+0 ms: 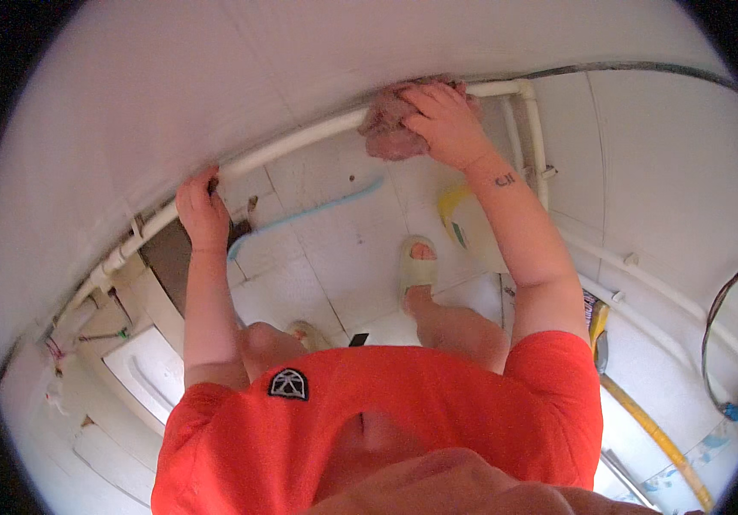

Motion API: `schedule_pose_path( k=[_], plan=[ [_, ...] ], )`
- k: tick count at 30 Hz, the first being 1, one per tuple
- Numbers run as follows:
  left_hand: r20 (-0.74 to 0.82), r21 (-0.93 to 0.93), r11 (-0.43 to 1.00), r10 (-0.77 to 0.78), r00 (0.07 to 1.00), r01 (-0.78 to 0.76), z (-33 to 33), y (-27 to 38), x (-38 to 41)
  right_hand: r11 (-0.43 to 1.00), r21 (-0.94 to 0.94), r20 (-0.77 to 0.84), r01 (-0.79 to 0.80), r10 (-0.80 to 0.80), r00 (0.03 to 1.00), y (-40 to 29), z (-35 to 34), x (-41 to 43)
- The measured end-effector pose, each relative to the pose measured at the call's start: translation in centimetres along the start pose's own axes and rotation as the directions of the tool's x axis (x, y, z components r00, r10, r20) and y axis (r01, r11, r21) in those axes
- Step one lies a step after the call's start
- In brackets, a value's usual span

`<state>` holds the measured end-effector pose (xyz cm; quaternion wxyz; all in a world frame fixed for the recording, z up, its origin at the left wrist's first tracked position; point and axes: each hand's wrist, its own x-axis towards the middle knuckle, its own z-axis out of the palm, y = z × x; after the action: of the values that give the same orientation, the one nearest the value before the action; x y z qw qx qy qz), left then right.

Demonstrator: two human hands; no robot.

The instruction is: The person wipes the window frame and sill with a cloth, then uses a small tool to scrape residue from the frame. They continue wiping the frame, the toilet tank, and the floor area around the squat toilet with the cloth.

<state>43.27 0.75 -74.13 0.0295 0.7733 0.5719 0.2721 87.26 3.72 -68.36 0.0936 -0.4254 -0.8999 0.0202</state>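
A white pipe (304, 140) runs along the wall in front of me. My right hand (443, 122) presses a crumpled, damp-looking pinkish cloth (395, 129) against the pipe and the wall, near the pipe's right-hand elbow joint (525, 89). Farther left, my left hand (203, 209) rests on the same pipe with its fingers curled over it. Part of that grip is hidden from above, and I see no cloth in it.
Below hangs or lies a light-blue hose (311, 212) over the tiled floor (304, 283). A pale container with a yellow rim (452, 203) stands by my right forearm. More white pipes (639, 270) and a yellow hose (658, 438) are at right. A white panel (144, 370) is at left.
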Motion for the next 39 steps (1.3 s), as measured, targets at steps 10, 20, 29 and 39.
schedule_pose_path(
  k=[10,20,29,39],
  plan=[
    [-0.017,-0.022,0.998,0.066,0.998,-0.066,-0.3,0.7,0.4,0.986,0.032,-0.172,-0.166,0.170,0.970,-2.5,0.7,-0.2],
    [-0.005,0.013,0.998,0.056,0.998,-0.056,-0.5,0.8,0.7,0.979,0.040,-0.119,-0.201,0.204,0.972,-2.4,0.0,0.0],
    [0.120,0.028,0.996,-0.091,0.989,0.088,-0.7,1.0,1.0,0.945,0.121,-0.110,-0.304,0.317,0.942,-2.5,-0.3,1.0],
    [0.128,0.029,0.998,-0.064,0.990,0.061,-0.6,-0.3,0.5,0.965,0.033,-0.222,-0.260,0.261,0.940,-0.8,0.8,-1.2]
  ],
)
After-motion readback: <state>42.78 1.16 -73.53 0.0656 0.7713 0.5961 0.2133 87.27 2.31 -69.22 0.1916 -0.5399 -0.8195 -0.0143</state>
